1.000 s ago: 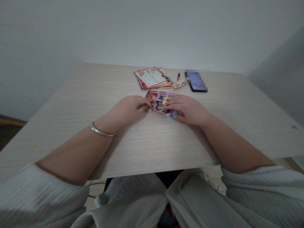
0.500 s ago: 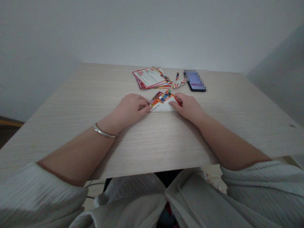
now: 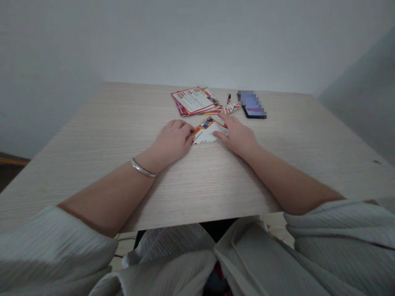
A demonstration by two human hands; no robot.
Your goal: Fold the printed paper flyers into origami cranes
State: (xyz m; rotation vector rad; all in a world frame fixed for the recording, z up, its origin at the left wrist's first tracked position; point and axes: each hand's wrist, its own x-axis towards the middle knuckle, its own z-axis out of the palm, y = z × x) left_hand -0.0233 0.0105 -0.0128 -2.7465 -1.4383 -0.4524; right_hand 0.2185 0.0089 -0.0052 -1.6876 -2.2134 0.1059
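A folded sheet of printed paper (image 3: pixel 205 136), white with a colourful band along its upper edge, lies on the table between my hands. My left hand (image 3: pixel 174 139), silver bangle at the wrist, has its thumb and fingers closed on the sheet's left corner. Over the right part of the sheet rests my right hand (image 3: pixel 237 133). Its thumb lies on the white face and its index finger stretches out past the upper edge, well apart from the thumb. The palm hides the right end of the paper.
Behind the hands lies a stack of printed sheets (image 3: pixel 196 100). To its right is a small folded paper figure (image 3: pixel 231 107), with a phone (image 3: pixel 253 107) beyond, its screen partly blurred. The pale wooden table (image 3: pixel 197 185) meets a wall at the back.
The upper part of the paper has been folded down, showing more white. My right hand has shifted left, its index finger now stretched out. My left hand still holds the left corner.
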